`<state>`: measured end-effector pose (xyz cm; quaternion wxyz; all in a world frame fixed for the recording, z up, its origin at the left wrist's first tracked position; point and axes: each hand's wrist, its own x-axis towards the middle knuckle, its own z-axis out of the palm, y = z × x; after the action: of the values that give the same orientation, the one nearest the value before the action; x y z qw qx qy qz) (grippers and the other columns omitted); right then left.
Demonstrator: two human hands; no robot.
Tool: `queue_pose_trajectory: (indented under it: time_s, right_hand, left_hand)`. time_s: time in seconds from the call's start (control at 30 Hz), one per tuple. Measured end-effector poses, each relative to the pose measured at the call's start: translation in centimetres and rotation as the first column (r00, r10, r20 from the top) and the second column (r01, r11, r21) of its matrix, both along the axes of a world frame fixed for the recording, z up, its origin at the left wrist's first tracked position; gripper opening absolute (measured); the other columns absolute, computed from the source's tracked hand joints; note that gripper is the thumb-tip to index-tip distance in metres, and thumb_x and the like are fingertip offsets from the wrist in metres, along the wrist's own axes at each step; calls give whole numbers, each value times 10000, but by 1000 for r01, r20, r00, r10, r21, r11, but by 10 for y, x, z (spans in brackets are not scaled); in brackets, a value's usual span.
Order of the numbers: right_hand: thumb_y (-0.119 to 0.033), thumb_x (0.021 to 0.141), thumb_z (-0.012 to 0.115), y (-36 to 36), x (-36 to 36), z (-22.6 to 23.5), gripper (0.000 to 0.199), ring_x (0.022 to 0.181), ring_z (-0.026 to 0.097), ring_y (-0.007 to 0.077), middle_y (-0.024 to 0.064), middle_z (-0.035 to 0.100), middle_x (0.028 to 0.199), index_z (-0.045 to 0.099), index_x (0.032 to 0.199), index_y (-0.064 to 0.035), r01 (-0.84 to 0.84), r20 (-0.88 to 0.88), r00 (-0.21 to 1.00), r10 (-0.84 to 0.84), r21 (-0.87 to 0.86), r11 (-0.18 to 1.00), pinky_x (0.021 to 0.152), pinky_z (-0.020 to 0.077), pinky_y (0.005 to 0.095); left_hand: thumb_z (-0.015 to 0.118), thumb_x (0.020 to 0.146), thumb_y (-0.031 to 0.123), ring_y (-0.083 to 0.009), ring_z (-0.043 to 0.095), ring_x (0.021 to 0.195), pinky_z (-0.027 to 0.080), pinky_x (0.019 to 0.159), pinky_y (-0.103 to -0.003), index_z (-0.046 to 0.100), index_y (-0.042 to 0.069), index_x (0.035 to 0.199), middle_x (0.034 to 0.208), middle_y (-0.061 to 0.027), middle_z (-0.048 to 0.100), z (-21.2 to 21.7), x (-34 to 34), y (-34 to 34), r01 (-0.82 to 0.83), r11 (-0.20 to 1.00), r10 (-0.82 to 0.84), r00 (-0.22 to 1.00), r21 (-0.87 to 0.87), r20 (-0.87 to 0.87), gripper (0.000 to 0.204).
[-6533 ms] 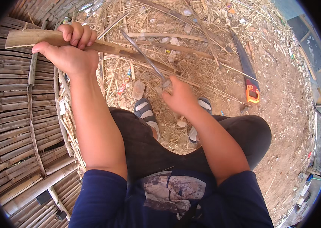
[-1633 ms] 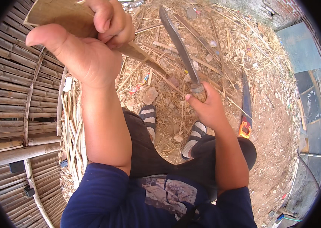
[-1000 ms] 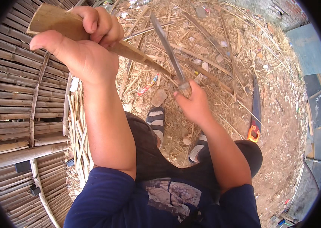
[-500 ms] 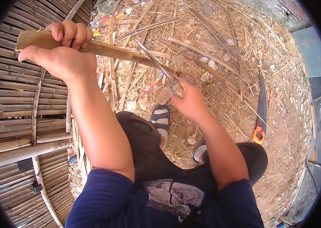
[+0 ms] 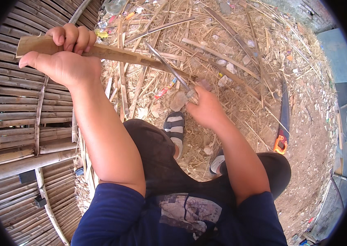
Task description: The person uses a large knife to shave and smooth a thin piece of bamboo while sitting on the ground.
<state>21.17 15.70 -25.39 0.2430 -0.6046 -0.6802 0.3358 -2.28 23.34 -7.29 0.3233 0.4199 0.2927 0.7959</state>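
Two hands work a bamboo piece with a long blade, over straw-covered ground.

The right hand (image 5: 206,108) is closed tight around the handle of a machete (image 5: 169,67); the blade goes up and left from this grip and its edge lies against the bamboo slat (image 5: 112,53); the left hand (image 5: 64,57) is wrapped around the left end of this slat, fingers over the top and thumb under, and holds it nearly level; just below the right grip a sandalled foot (image 5: 175,125) rests on the ground; well to the right of it lies a hand saw (image 5: 282,123) with an orange handle; to the left of the left grip stands a bamboo wall (image 5: 9,119).
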Motion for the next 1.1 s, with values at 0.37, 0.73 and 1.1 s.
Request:
queue_pose_trajectory:
  time_s: [0.37, 0.73, 1.1]
  right_hand:
    - [-180, 814, 709, -2, -12, -54, 494, 929, 677, 442, 274, 692, 971, 557, 1244, 11, 96, 12, 995, -95, -154, 983, 828, 534, 504]
    - [-186, 828, 720, 3, -17, -4, 450, 932, 681, 434, 271, 692, 952, 563, 1211, -11, 81, -178, 982, -64, 87, 993, 822, 537, 512]
    - [-188, 825, 715, 8, -2, -7, 375, 910, 681, 440, 262, 693, 933, 589, 1132, -14, 68, -52, 996, -68, 0, 998, 798, 538, 506]
  left_hand:
    - [175, 753, 994, -128, 196, 512, 213, 522, -279, 365, 122, 726, 583, 6, 276, 2, 18, -3, 60, 998, -59, 997, 22, -49, 893]
    - [137, 821, 941, -124, 169, 530, 190, 509, -272, 362, 117, 705, 589, 5, 250, 1, 6, -3, 306, 947, -303, 952, 101, -43, 862]
    - [192, 711, 1022, -127, 173, 520, 172, 515, -285, 374, 132, 710, 575, 15, 257, -2, -5, 2, 144, 989, -142, 989, 44, -35, 909]
